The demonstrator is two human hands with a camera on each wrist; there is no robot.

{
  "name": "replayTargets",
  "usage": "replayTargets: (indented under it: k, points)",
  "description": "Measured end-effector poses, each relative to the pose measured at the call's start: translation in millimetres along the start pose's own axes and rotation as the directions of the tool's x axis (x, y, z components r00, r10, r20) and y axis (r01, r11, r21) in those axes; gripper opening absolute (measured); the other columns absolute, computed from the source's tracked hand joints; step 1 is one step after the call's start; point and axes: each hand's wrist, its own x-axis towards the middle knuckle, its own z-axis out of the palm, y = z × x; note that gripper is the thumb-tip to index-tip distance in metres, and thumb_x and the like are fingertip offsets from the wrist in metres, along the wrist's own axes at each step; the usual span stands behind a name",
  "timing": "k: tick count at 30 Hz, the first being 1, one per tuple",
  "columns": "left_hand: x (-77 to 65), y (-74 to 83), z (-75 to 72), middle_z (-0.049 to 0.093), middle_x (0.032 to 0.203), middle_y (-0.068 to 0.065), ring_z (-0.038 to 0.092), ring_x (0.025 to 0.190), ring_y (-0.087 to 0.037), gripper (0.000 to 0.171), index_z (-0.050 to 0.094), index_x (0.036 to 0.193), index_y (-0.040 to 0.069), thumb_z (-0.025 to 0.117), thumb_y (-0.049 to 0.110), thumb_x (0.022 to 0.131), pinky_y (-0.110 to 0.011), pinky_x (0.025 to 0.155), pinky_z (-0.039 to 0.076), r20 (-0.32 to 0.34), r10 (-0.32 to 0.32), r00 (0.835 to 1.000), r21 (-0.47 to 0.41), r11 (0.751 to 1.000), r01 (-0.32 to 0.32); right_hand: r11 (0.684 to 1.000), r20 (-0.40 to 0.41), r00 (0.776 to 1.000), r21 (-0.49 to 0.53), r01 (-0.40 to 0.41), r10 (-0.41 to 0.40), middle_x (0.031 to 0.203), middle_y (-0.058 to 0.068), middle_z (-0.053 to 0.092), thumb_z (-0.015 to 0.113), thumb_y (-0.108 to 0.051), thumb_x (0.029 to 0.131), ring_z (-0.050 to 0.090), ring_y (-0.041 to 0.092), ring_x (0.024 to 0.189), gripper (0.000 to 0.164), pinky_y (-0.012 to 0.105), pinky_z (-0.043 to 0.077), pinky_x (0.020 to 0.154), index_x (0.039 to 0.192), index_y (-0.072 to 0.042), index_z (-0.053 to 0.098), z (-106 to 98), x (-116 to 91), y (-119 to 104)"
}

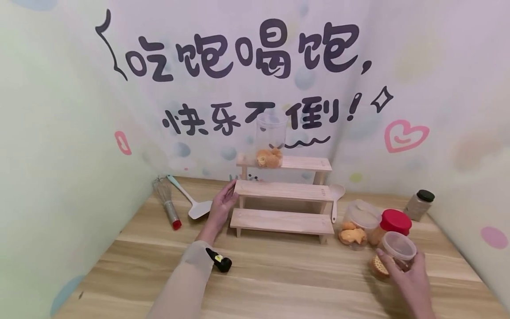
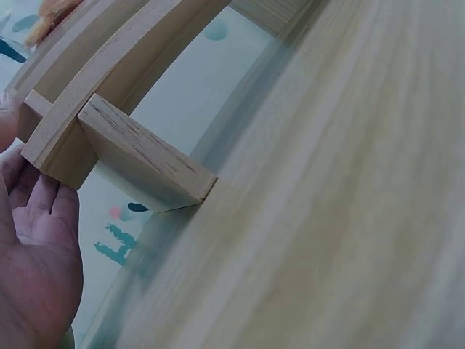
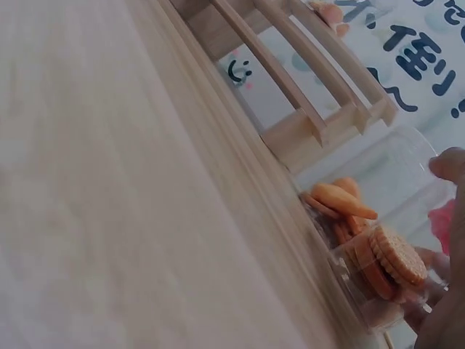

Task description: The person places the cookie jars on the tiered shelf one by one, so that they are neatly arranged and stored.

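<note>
A three-tier wooden step shelf [image 1: 283, 190] stands against the back wall. At its left end, my left hand [image 1: 223, 206] holds the middle tier; in the left wrist view its fingers reach under the board end [image 2: 62, 153], with the thumb above. My right hand [image 1: 412, 277] grips a clear plastic jar [image 1: 399, 245] at the table's right side. Round sandwich biscuits [image 3: 396, 258] lie in that jar. Just behind it are a clear jar of orange-brown biscuits [image 1: 352, 235] and a red-lidded jar [image 1: 395, 221]. Another clear jar [image 1: 271, 137] with biscuits sits on the top tier.
A whisk [image 1: 169, 204] and a white spatula [image 1: 195, 206] lie left of the shelf. A pale spoon [image 1: 336, 199] leans by its right end. A small black-lidded bottle [image 1: 420, 204] stands at the far right. Printed curtains enclose the wooden table [image 1: 279, 279].
</note>
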Motion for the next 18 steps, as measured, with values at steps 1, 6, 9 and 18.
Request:
replayTargets:
  k: [1,6,9,18]
  points:
    - [-0.8,-1.3,0.7,0.034,0.16,-0.011,0.036,0.145,-0.028,0.055,0.039,0.154,0.005,0.058,0.015,0.103,-0.029,0.115,0.036,-0.005,0.002,1.0,0.001,1.0,-0.002,1.0,0.042,0.999,0.005,0.001,-0.001,0.138,0.01,0.043,0.075,-0.03,0.093,0.048,0.001,0.117,0.081,-0.001,0.039,0.081,0.151,-0.009,0.023,1.6,-0.8,1.1]
    - [-3.1,-1.2,1.7,0.034,0.16,-0.016,0.036,0.145,-0.03,0.054,0.04,0.153,0.002,0.058,0.013,0.103,-0.024,0.114,0.036,-0.012,0.022,1.0,-0.007,1.0,-0.022,0.987,0.187,0.972,0.099,0.126,-0.142,0.133,0.004,0.046,0.075,-0.017,0.093,0.048,-0.008,0.115,0.075,0.002,0.041,0.087,0.149,-0.011,0.025,12.1,-3.9,7.1]
    - [-3.0,3.1,1.1,0.032,0.159,-0.018,0.034,0.146,-0.032,0.053,0.038,0.152,-0.001,0.056,0.009,0.103,-0.024,0.114,0.036,-0.002,0.022,1.0,-0.005,1.0,-0.022,0.985,0.258,0.952,0.089,0.149,-0.167,0.135,0.007,0.046,0.074,-0.019,0.094,0.047,-0.008,0.113,0.074,0.002,0.04,0.086,0.148,-0.009,0.025,16.1,-5.4,7.5]
    - [-2.8,5.4,0.8,0.029,0.161,-0.018,0.03,0.147,-0.032,0.053,0.036,0.153,-0.003,0.054,0.008,0.104,-0.022,0.112,0.036,0.005,0.004,1.0,-0.001,1.0,-0.004,0.988,0.395,0.91,-0.024,0.15,-0.128,0.139,0.016,0.051,0.073,-0.035,0.094,0.051,0.001,0.114,0.078,0.009,0.044,0.085,0.15,-0.013,0.024,19.7,-7.7,0.8]
